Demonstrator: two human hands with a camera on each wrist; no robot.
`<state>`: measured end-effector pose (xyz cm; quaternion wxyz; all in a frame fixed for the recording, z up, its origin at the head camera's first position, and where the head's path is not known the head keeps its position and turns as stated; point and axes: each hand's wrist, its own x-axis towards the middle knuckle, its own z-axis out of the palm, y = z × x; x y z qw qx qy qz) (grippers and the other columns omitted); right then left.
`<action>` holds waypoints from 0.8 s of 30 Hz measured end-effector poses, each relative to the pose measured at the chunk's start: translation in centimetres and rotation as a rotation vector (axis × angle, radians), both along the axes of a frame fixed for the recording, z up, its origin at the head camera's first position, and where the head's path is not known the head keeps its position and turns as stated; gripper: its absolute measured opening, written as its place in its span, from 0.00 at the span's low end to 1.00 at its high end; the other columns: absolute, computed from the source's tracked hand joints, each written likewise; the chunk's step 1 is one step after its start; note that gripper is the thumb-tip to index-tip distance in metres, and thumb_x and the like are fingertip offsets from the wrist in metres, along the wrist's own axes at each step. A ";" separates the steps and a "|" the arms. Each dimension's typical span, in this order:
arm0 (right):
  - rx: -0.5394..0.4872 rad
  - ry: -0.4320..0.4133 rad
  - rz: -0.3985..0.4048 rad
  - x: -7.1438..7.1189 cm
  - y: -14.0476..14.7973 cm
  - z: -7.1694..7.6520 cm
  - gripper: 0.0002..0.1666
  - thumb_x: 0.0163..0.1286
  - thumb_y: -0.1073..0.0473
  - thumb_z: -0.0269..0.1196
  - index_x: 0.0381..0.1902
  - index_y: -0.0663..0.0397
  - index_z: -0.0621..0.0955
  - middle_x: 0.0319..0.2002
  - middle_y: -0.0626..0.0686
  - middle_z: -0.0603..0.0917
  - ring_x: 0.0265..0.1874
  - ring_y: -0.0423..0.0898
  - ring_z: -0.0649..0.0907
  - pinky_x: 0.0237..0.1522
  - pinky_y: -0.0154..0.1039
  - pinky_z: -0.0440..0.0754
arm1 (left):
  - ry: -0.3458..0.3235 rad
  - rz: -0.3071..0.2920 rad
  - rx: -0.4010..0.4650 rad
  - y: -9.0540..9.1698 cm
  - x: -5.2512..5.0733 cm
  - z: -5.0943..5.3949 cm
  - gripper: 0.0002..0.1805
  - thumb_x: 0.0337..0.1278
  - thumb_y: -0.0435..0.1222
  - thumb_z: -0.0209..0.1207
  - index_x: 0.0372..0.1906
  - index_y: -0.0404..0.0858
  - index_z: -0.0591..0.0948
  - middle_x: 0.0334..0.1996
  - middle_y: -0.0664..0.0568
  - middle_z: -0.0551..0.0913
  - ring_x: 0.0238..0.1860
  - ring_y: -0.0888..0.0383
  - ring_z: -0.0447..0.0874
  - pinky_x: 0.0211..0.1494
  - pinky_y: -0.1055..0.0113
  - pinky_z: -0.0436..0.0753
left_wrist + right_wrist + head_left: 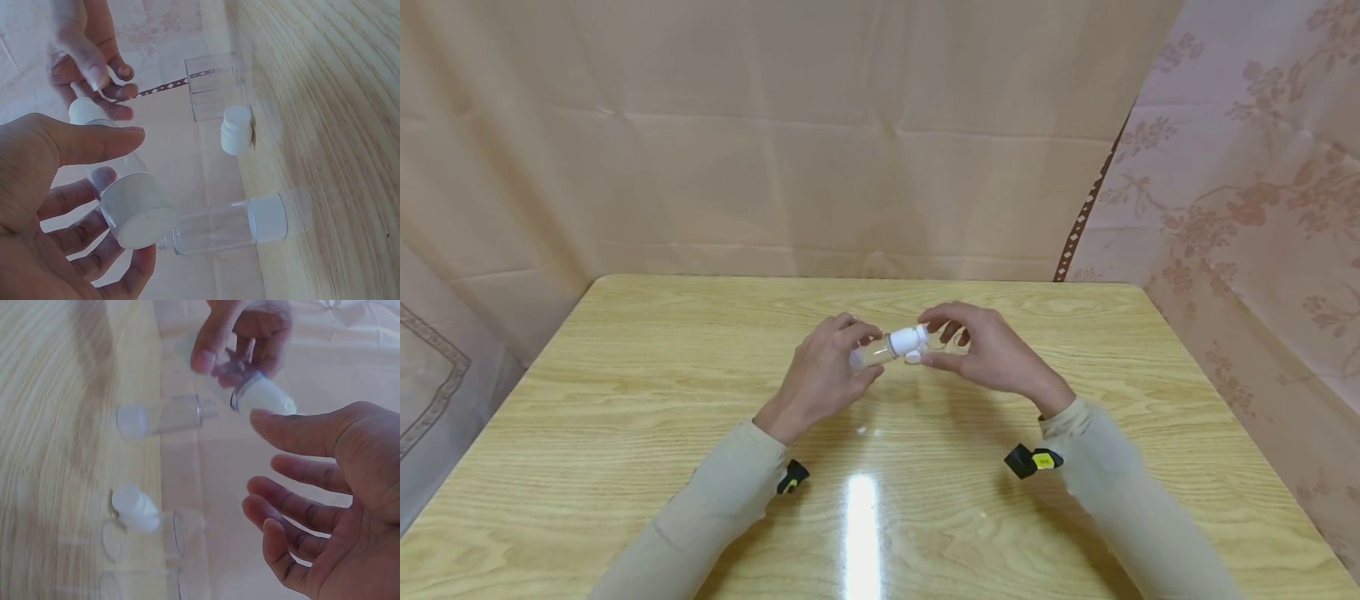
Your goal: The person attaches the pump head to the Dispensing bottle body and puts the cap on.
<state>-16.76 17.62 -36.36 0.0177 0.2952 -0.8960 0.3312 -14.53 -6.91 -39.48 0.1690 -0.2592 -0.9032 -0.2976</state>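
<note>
My left hand grips a clear bottle between thumb and fingers. The bottle is tilted, its white base toward the left hand and its white top pointing right. Around that top end is my right hand, with thumb and fingers spread and loosely bent. In the right wrist view the right thumb overlaps the edge of the white top; whether it touches cannot be told. The right palm holds nothing.
Beyond the hands, a second clear bottle with a white base stands on the wooden table. Near it are a small white piece and clear open cylinders. A beige curtain hangs behind the table.
</note>
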 end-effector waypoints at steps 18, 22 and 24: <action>0.226 0.033 -0.085 -1.6 1.4 -1.5 0.26 0.64 0.55 0.74 0.57 0.60 0.82 0.50 0.57 0.86 0.43 0.54 0.83 0.43 0.51 0.80 | -0.020 0.022 0.030 -0.4 -0.1 0.0 0.21 0.45 0.34 0.78 0.47 0.37 0.86 0.41 0.48 0.85 0.42 0.51 0.81 0.42 0.55 0.82; 0.272 0.049 -0.084 -2.0 1.1 -1.7 0.26 0.64 0.55 0.74 0.57 0.59 0.82 0.47 0.58 0.85 0.46 0.58 0.83 0.46 0.53 0.79 | -0.032 0.029 0.035 -0.5 -0.1 0.0 0.21 0.45 0.34 0.78 0.47 0.37 0.86 0.41 0.48 0.84 0.42 0.51 0.81 0.42 0.55 0.82; 0.298 0.061 -0.089 -2.1 1.0 -1.7 0.27 0.63 0.54 0.75 0.57 0.59 0.82 0.46 0.58 0.85 0.46 0.58 0.83 0.47 0.54 0.78 | -0.035 0.029 0.037 -0.5 -0.1 0.0 0.21 0.45 0.33 0.78 0.47 0.37 0.86 0.41 0.48 0.84 0.41 0.51 0.81 0.42 0.55 0.82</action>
